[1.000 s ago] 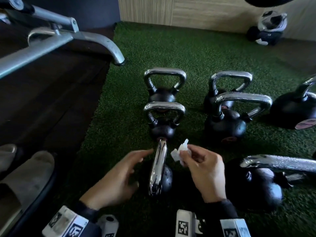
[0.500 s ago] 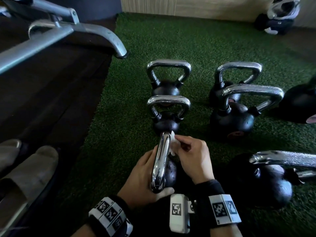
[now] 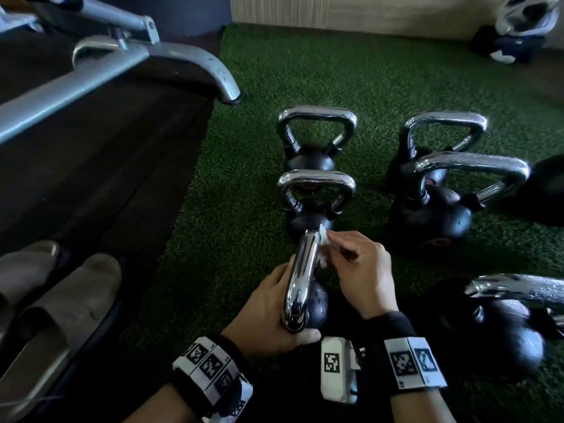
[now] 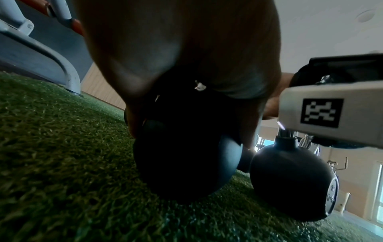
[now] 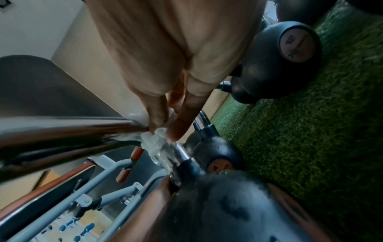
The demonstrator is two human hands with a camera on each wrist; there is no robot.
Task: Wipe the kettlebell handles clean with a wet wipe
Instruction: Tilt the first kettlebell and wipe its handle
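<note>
The nearest black kettlebell [image 3: 316, 303] stands on the green turf with its chrome handle [image 3: 300, 279] pointing toward me. My left hand [image 3: 274, 312] wraps round its ball from the left, thumb at the handle's near base; the left wrist view shows the palm over the dark ball [image 4: 182, 160]. My right hand [image 3: 357, 270] pinches a crumpled white wet wipe [image 3: 322, 245] against the far end of the handle. In the right wrist view the wipe [image 5: 155, 140] sits pressed on the chrome bar [image 5: 62, 129] under my fingertips [image 5: 174, 129].
Several more chrome-handled kettlebells stand on the turf: two in a row behind [image 3: 316, 190], [image 3: 316, 132], two to the right [image 3: 433, 215], [image 3: 445, 129], one at the near right [image 3: 500, 331]. A grey machine frame [image 3: 122, 65] and dark floor lie left, shoes [image 3: 61, 300] at the near left.
My left hand has closed in from beside the kettlebell and taken hold of its ball. My right hand has brought the wipe from the air onto the far end of the handle.
</note>
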